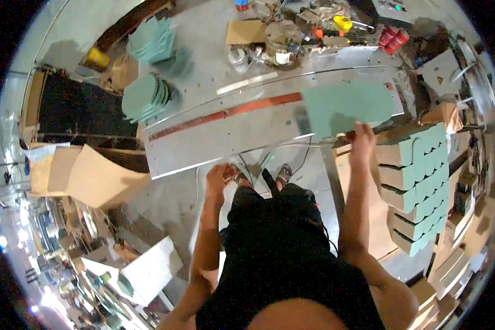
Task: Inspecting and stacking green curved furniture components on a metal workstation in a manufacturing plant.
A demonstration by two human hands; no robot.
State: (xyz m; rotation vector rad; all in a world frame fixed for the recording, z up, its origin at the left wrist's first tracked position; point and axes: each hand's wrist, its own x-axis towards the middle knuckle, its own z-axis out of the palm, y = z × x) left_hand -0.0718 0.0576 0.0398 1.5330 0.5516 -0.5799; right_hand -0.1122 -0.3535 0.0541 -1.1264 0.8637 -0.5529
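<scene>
A flat pale green sheet (346, 104) lies on the right end of a long metal worktable (203, 146). My right hand (362, 137) is at the sheet's near edge, with its fingers bent over that edge in a grip. My left hand (220, 175) hangs just in front of the table's near edge, loosely curled with the fingers a little apart and nothing seen in it. Cut green pieces with rounded ends stand in a stack (146, 96) at the table's far left. Behind them is a second, fanned pile of green pieces (153, 41).
Right of my right arm, stacked green-faced blocks (418, 187) stand beside brown board. A red strip (225, 116) runs along the table. Tools and a yellow object (342, 22) clutter the far side. Cardboard (102, 176) curves out at the left, and cables lie near my feet.
</scene>
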